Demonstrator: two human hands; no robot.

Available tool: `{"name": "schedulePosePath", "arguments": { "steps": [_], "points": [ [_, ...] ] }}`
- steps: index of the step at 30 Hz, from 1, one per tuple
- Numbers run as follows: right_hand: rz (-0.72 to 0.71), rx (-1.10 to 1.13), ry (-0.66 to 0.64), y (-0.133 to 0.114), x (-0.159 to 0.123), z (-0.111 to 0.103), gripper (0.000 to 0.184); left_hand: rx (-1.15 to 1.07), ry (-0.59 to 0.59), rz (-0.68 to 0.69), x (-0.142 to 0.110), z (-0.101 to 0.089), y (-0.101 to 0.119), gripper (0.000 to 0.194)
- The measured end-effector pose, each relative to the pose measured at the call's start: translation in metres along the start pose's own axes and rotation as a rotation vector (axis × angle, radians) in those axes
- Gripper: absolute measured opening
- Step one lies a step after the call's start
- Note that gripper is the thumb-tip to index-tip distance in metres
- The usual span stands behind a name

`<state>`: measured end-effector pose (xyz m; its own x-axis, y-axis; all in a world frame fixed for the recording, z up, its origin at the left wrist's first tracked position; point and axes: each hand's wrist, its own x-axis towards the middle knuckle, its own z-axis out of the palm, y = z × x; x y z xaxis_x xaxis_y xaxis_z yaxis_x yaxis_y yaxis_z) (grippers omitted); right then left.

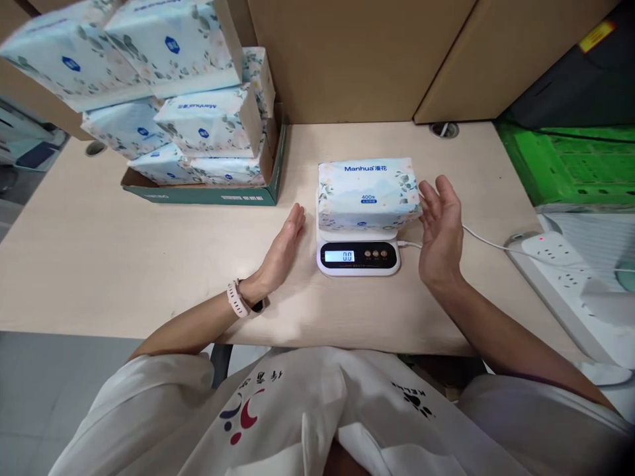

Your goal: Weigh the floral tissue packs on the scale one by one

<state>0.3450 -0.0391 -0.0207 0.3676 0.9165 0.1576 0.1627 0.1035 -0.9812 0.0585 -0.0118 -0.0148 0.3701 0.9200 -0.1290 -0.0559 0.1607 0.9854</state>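
Observation:
A pale blue tissue pack (pixel 368 192) printed "Manhua" lies on a small white digital scale (pixel 358 254) whose display reads 0.0. My left hand (pixel 282 252) is open, fingers stretched flat, a short way left of the scale and touching nothing; a watch sits on that wrist. My right hand (pixel 440 231) is open with the palm turned toward the pack's right end, its fingertips very close to or just brushing the wrapper.
A green cardboard tray (pixel 208 194) piled with several more tissue packs (pixel 198 119) stands at the back left. A white cable (pixel 483 241) runs from the scale to a power strip (pixel 560 254) at the right. Cardboard walls (pixel 357 59) back the table; a green crate (pixel 570 162) stands at the far right.

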Motion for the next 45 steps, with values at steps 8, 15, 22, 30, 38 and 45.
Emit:
{"name": "schedulePosePath", "arguments": {
  "steps": [8,15,22,30,38,45],
  "points": [
    [-0.076,0.001,0.011,0.0103,0.0007,-0.0018,0.077,-0.062,0.002,0.015,0.0018,-0.0051,-0.0034,0.104],
    [-0.054,0.015,0.026,0.0071,-0.0004,-0.0004,0.074,-0.063,0.007,0.029,0.002,-0.0063,-0.0057,0.102],
    [-0.048,-0.033,0.02,0.0043,-0.0005,-0.0004,0.081,-0.06,0.012,0.018,0.0023,-0.007,-0.0046,0.107],
    [-0.065,0.003,0.014,0.0063,0.0005,-0.0014,0.081,-0.055,0.019,0.03,0.0031,-0.0073,-0.0054,0.099],
    [-0.073,0.001,0.014,0.0031,-0.0015,-0.0006,0.077,-0.046,0.012,0.016,0.001,-0.0052,-0.0022,0.103],
    [-0.096,0.03,0.02,0.0044,-0.0016,0.0004,0.075,-0.048,0.008,0.009,0.0011,-0.0052,-0.0029,0.101]
  ]
}}
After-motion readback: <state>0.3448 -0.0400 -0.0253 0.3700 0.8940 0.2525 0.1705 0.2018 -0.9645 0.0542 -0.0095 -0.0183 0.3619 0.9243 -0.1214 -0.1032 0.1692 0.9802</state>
